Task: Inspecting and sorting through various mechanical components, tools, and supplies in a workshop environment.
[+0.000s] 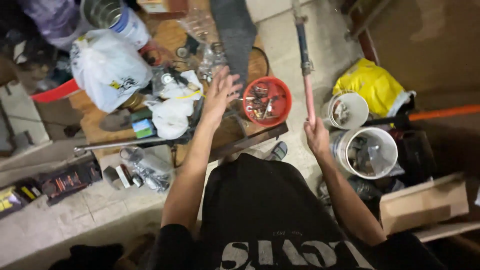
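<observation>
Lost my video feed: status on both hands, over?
Left hand open, reaching over cluttered wooden table, beside red bowl. Right hand shut on pink rod, upright. Nothing between them.

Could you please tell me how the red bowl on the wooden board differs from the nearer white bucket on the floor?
The red bowl is shallow and sits on the wooden board; the white bucket is deep and stands on the floor. The bowl holds small metal bits spread thin; the bucket holds bulkier grey pieces. The open left hand reaches beside the bowl; the bucket is nearer the right hand. Both are round and open-topped.
</observation>
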